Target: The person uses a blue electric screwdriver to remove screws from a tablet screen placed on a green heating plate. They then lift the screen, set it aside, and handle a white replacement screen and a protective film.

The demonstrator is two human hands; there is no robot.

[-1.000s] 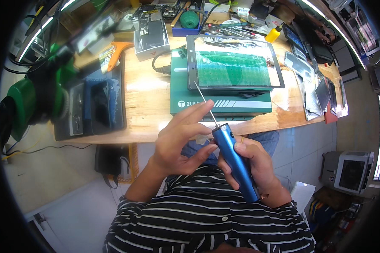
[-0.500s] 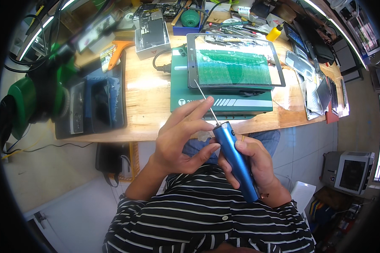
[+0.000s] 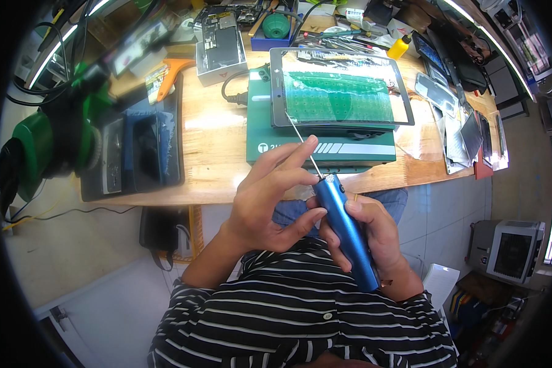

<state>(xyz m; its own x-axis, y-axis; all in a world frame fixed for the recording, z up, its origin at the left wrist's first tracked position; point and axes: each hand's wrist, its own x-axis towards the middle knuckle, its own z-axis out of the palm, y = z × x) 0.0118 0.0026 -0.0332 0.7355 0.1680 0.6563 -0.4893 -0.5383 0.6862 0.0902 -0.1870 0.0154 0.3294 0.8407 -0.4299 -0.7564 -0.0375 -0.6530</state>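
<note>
My right hand [image 3: 377, 227] is wrapped round a blue cylindrical handheld power tool [image 3: 348, 239], thumb near its small dark button. A long thin metal shaft [image 3: 315, 164] runs from the tool's top up toward the tablet glass. My left hand [image 3: 267, 202] is beside the shaft with fingers apart; the index fingertip is at the shaft and the thumb is by the tool's body. Beyond them a dark-framed tablet glass panel [image 3: 278, 92] lies on a green machine [image 3: 260, 132] with a perforated green top. The shaft's tip overlaps the panel's near left corner; whether it touches, I cannot tell.
On the left, phones or tablets [image 3: 146, 144] lie on a dark mat, by an orange-handled scraper [image 3: 176, 73] and a green lamp-like device [image 3: 34, 144]. A white box [image 3: 222, 67], a yellow bottle [image 3: 398, 47] and loose tools stand behind. Phone parts [image 3: 435, 92] are piled right.
Both hands and the tool have shifted slightly to the right. A small clear lump seen by my left fingers earlier no longer shows.
</note>
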